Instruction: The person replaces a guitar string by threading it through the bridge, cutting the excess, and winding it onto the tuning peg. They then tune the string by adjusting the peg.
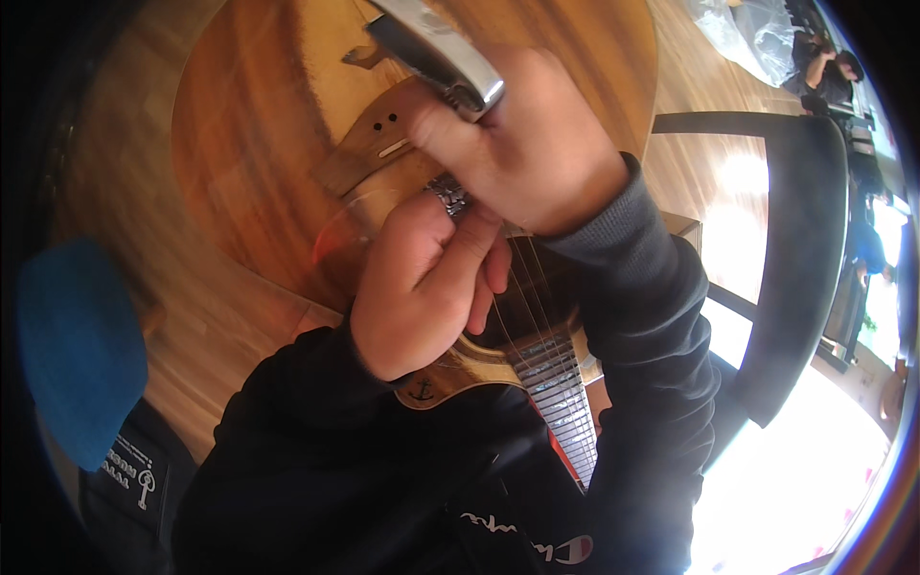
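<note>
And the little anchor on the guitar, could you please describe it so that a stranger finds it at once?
Start at the large wooden guitar and its dark soundhole. Just below the left hand in the picture, near the body's edge, is the anchor. It is small and black, and its hooked shape differs from the round dots on the bridge.

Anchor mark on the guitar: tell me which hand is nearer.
Left. The left hand is just above the anchor mark in the picture; the right hand, holding a silver tool, is farther up.
</note>
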Demonstrator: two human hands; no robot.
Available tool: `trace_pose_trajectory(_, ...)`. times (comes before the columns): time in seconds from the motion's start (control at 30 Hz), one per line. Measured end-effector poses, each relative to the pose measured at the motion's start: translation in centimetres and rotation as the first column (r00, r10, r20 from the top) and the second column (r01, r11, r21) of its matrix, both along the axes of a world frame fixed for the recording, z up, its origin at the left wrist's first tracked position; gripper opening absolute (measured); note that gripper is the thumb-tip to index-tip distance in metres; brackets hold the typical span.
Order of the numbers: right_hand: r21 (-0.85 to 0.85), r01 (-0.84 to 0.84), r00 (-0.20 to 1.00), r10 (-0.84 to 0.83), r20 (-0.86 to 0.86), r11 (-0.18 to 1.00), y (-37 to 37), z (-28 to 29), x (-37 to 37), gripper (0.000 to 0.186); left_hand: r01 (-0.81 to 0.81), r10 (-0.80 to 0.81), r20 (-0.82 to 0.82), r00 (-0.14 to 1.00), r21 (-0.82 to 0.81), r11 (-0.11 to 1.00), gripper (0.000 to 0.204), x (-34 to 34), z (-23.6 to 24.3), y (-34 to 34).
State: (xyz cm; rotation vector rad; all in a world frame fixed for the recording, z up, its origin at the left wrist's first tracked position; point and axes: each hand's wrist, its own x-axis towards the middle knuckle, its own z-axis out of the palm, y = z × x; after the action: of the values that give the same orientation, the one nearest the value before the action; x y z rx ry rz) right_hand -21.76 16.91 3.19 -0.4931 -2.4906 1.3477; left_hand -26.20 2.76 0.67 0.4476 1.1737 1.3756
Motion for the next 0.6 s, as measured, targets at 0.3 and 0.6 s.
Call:
trace_pose_trajectory(0.3, -0.151, 0.08, 0.992, -0.093, -0.084, 0.985, 0.4, -0.9, 0.1, 0.015, 0.037, -0.037, 0.031, 0.999, 0.005, 0.999, 0.028, -0.2, 0.6, 0.3)
trace_pose_trajectory(0.6, 0.042, 0.124, 0.991, -0.122, -0.062, 0.991, 0.3, 0.6, 0.0, 0.018, 0.051, -0.051, -0.012, 0.999, 0.026, 0.998, 0.026, 0.1, 0.2, 0.6)
